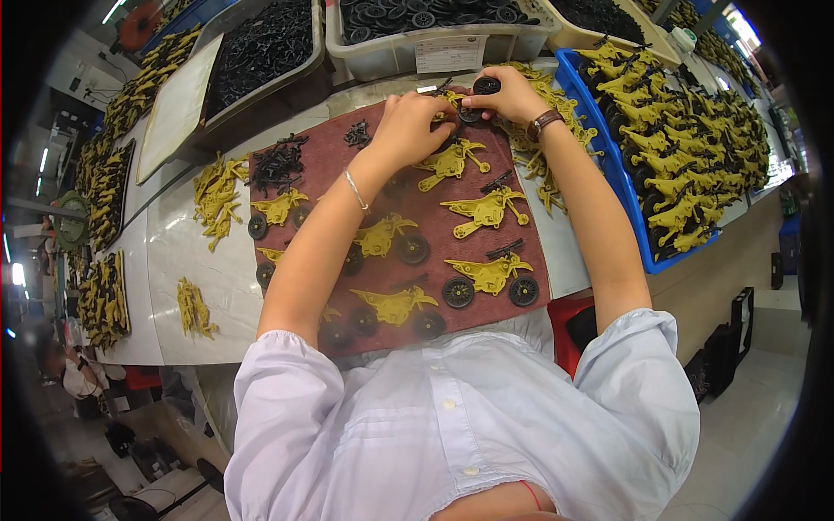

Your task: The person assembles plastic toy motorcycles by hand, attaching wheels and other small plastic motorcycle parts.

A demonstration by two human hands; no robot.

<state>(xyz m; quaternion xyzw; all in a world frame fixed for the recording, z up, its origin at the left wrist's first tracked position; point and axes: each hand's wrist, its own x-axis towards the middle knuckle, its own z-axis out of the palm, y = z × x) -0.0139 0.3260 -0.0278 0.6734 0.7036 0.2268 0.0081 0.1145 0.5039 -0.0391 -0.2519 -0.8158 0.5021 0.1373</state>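
Note:
At the far edge of the reddish-brown mat (426, 204), my left hand (410, 126) grips a yellow toy motorcycle body, mostly hidden by my fingers. My right hand (514, 94) pinches a black toy wheel (470, 113) against that body. A second black wheel (487, 85) sits between the fingers of the same hand. Nearer to me on the mat lie yellow motorcycle bodies without wheels (486, 211) and a motorcycle with two black wheels (491, 274). More wheeled motorcycles (395, 306) are left of these, and some look blurred.
Small black parts (278, 163) are piled on the mat's far left. Loose yellow bodies (217, 195) lie on the table beside it. A bin of black wheels (443, 43) and a bin of black parts (261, 78) stand behind. On the right, a blue tray (638, 227) holds several assembled motorcycles.

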